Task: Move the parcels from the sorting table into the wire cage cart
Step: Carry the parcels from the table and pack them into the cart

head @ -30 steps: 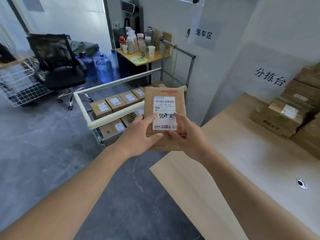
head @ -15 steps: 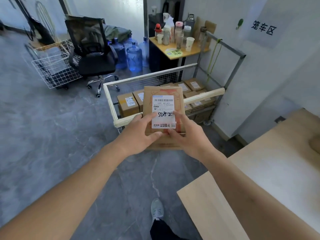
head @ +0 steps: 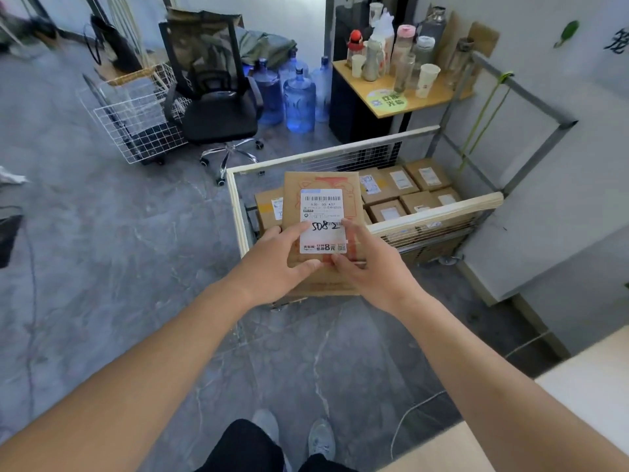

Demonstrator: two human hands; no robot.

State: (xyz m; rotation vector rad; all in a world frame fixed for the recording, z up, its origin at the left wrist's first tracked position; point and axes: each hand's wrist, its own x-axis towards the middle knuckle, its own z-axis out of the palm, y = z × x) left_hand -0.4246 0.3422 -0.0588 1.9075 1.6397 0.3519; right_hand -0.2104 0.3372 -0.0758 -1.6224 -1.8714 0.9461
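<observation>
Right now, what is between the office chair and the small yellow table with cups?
In the head view, blue water jugs stand on the floor between the office chair and the small table.

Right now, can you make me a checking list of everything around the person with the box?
Surface: grey marbled floor; a corner of the pale sorting table at lower right.
Job's things: parcel with a white label, held in front of the wire cage cart; smaller boxes already lie inside.
Clutter: office chair, water jugs, white wire basket, side table with bottles and cups.
Grippers: left hand and right hand both grip the parcel.
Cables: thin cord on the floor; green strap hanging on the cart frame.
Surroundings: white walls.
</observation>
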